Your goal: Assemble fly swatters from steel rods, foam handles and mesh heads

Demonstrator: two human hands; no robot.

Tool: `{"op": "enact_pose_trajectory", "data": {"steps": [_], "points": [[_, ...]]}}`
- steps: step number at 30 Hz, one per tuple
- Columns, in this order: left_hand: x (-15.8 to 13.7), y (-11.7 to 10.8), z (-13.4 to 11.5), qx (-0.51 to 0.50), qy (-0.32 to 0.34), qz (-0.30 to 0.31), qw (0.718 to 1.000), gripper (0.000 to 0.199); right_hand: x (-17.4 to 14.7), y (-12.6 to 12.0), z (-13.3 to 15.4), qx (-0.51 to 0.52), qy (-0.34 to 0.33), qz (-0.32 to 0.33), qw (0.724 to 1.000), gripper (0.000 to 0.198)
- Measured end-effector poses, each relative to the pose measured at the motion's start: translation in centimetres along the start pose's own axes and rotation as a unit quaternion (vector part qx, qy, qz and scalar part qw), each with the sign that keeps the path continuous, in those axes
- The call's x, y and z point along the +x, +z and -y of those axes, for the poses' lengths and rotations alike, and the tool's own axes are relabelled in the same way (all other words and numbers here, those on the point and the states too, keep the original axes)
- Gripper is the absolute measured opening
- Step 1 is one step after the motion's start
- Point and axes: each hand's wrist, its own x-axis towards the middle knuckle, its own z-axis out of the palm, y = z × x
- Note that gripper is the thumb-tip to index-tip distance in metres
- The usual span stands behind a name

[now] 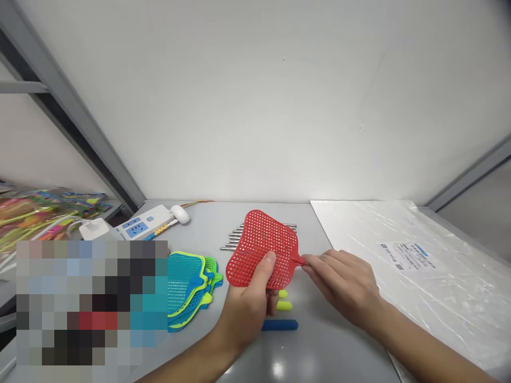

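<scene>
A red fly swatter head (265,242), a perforated plastic paddle, is held up above the table between both hands. My left hand (249,306) grips its lower edge, thumb on the front face and fingers behind. At the narrow neck on the right, my right hand (347,282) pinches with its fingertips. Behind the red head lie several metal rods (235,239), partly covered by it. Below, a blue handle piece (281,324) and yellow handle pieces (284,306) stick out from behind my left hand. Left of it is a stack of blue and green swatter heads (186,287).
A white power strip (146,223) with a white mouse-shaped item (180,214) stands at the back left. Colourful bagged goods (51,213) lie at far left. A clear-wrapped white sheet (431,287) with a label covers the right side. Pixelation hides the lower left.
</scene>
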Motion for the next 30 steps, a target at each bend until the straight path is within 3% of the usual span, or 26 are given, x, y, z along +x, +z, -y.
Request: {"op": "enact_pose_trajectory", "data": {"steps": [3, 6, 9, 13, 15, 19, 22, 24, 26, 28, 30], "points": [[-0.2, 0.2, 0.1, 0.002, -0.008, -0.013, 1.0, 0.052, -0.2, 0.2, 0.0, 0.015, 0.014, -0.034, 0.999, 0.027], [-0.5, 0.2, 0.4, 0.015, -0.004, -0.017, 1.0, 0.055, 0.0, 0.4, 0.1, 0.116, 0.099, -0.033, 0.988, 0.011], [-0.6, -0.1, 0.6, 0.03, 0.009, -0.005, 1.0, 0.056, 0.7, 0.2, 0.3, 0.252, 0.181, 0.055, 0.949, 0.012], [-0.1, -0.5, 0.7, 0.046, 0.014, 0.01, 0.999, 0.055, 1.7, -0.5, 0.4, 0.324, 0.213, 0.171, 0.906, 0.027], [0.3, -0.7, 0.6, 0.051, 0.018, 0.009, 0.999, 0.054, 1.7, -0.5, 0.5, 0.304, 0.209, 0.171, 0.914, 0.027], [0.7, -0.7, 0.3, 0.048, 0.053, 0.008, 0.997, 0.048, 1.0, 0.1, 0.6, 0.143, 0.12, 0.052, 0.981, 0.018], [0.6, -0.5, 0.4, 0.05, 0.062, 0.001, 0.997, 0.048, 0.5, 0.8, 0.5, 0.034, 0.074, -0.006, 0.997, 0.013], [0.4, -0.4, 0.5, 0.054, 0.065, -0.009, 0.996, 0.051, 0.4, 1.1, 0.3, 0.021, 0.072, -0.022, 0.997, 0.015], [0.3, -0.4, 0.6, 0.059, 0.074, -0.015, 0.995, 0.053, 0.8, 1.1, 0.2, 0.081, 0.091, -0.016, 0.992, 0.014], [0.3, -0.4, 0.6, 0.057, 0.077, -0.011, 0.995, 0.052, 1.3, 0.9, 0.2, 0.187, 0.139, 0.035, 0.972, 0.014], [0.4, -0.5, 0.6, 0.049, 0.071, -0.003, 0.996, 0.049, 1.9, 0.4, 0.3, 0.28, 0.197, 0.12, 0.932, 0.02]]}}
